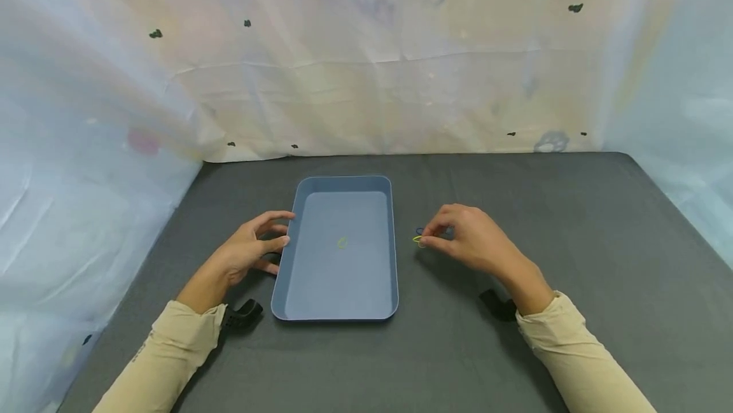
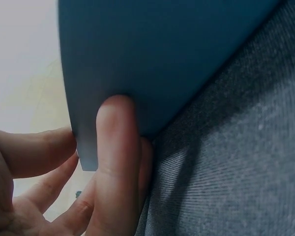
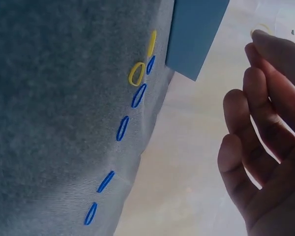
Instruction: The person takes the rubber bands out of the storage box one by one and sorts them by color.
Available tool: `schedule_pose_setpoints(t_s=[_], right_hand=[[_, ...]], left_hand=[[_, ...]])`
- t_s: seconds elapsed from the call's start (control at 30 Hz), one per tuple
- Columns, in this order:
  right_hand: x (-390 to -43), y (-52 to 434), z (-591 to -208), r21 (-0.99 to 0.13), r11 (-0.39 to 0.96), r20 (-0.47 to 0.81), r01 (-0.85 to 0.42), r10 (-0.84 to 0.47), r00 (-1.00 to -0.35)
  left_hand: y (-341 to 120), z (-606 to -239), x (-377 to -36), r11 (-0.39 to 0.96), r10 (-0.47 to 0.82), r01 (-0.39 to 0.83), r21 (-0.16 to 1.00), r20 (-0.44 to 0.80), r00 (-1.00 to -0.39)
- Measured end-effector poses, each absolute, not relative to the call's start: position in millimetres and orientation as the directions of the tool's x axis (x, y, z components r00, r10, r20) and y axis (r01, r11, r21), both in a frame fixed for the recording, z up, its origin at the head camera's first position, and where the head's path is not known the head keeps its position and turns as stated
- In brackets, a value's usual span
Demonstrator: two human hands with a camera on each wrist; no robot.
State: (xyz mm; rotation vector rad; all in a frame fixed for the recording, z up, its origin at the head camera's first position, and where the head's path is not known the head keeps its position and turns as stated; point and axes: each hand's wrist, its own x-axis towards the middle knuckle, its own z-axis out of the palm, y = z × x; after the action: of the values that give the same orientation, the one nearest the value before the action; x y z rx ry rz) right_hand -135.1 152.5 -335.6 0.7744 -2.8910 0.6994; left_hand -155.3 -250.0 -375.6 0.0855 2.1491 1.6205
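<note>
A blue-grey tray (image 1: 338, 301) lies on the dark cloth. My left hand (image 1: 252, 247) touches its left wall from outside, thumb and index fingertips at the rim; one extended finger (image 2: 117, 132) presses the outer wall in the left wrist view. Inside the tray lies a thin yellow-green rubber band (image 1: 342, 242). Right of the tray, my right hand (image 1: 469, 238) pinches a yellow rubber band (image 1: 417, 240) between thumb and index finger, above the cloth. The pinched band is partly hidden by the fingertips. Close by, a blue rubber band (image 1: 420, 231) shows past the fingers.
In the right wrist view a row of several blue rubber bands (image 3: 122, 129) and two yellow ones (image 3: 136, 73) lies on the cloth (image 3: 54, 123). Pale sheeting (image 1: 372, 107) rises behind the table and at both sides. Dark straps (image 1: 245, 314) sit at the wrists.
</note>
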Motion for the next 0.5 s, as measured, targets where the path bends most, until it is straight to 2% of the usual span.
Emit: schedule_pose_setpoints(t_s=[0.5], right_hand=[[-144.6, 157.5, -332.0, -0.414, 0.792, 0.113, -0.449, -0.445, -0.888]], left_hand=[[-261.1, -376.8, -153.1, 0.302, 0.310, -0.213, 0.929, -0.306, -0.900]])
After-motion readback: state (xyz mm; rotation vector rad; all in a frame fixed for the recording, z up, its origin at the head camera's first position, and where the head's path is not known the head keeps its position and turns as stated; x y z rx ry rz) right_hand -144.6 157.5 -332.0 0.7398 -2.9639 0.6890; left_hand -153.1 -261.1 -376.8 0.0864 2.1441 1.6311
